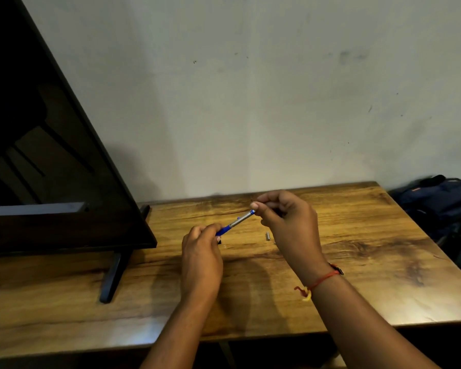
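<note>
A blue and silver pen (236,222) is held slanted above the wooden table (357,235), between both hands. My left hand (201,258) grips its blue lower end with curled fingers. My right hand (288,225) pinches the pen's upper tip between thumb and fingertips. A small silver cylinder (268,236) lies on the table just below my right hand. A small dark piece (219,241) shows on the table beside my left hand, partly hidden by it.
A large dark television (51,155) stands on the table's left half, with its black foot (112,275) reaching toward the front edge. A blue backpack (437,206) lies beyond the table's right edge. A pale wall rises behind the table.
</note>
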